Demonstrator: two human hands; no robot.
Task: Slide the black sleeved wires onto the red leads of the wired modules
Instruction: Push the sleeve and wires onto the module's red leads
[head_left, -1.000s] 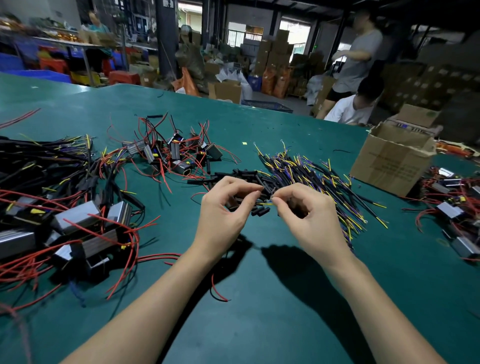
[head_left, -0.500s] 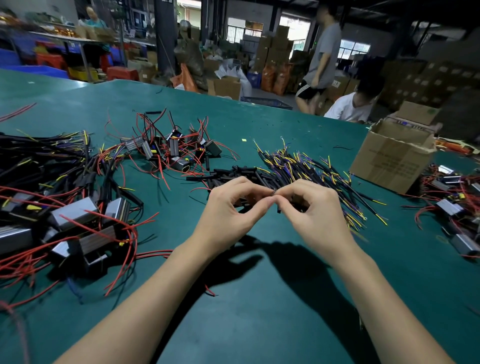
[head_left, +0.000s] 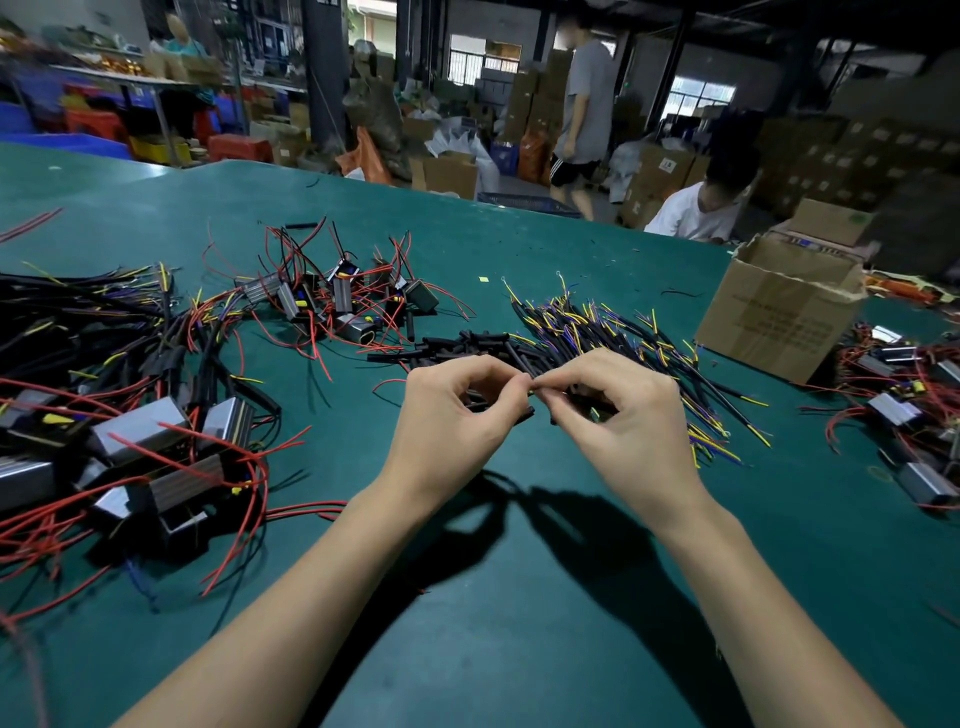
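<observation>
- Green work mat (head_left: 519, 597) fills the lower frame, and behind it a dim warehouse: stacked cartons, blue and red crates at upper left, a standing person (head_left: 584, 104) top centre, a seated person (head_left: 698, 202) at the table's far edge.
- Open cardboard box (head_left: 779, 306) sits on the mat at right.
- Centre frame, both hands meet fingertip to fingertip just above the mat.
- Left hand (head_left: 452, 421) pinches thumb to forefinger on something small at the meeting point; what exactly, too tiny to tell.
- Right hand (head_left: 623, 415) is curled, pinching the same spot, a dark object tucked in its palm.
- Loose black sleeve pieces (head_left: 467, 345) lie just behind the left hand's knuckles.
- Black sleeved wires (head_left: 597, 327), yellow and purple tips fanned out, lie behind and to the right of the right hand.
- Wired modules (head_left: 140, 436), silvery blocks trailing red leads (head_left: 291, 447), heap at left; a smaller cluster (head_left: 343, 301) upper centre-left, more at the right edge (head_left: 904, 395).
</observation>
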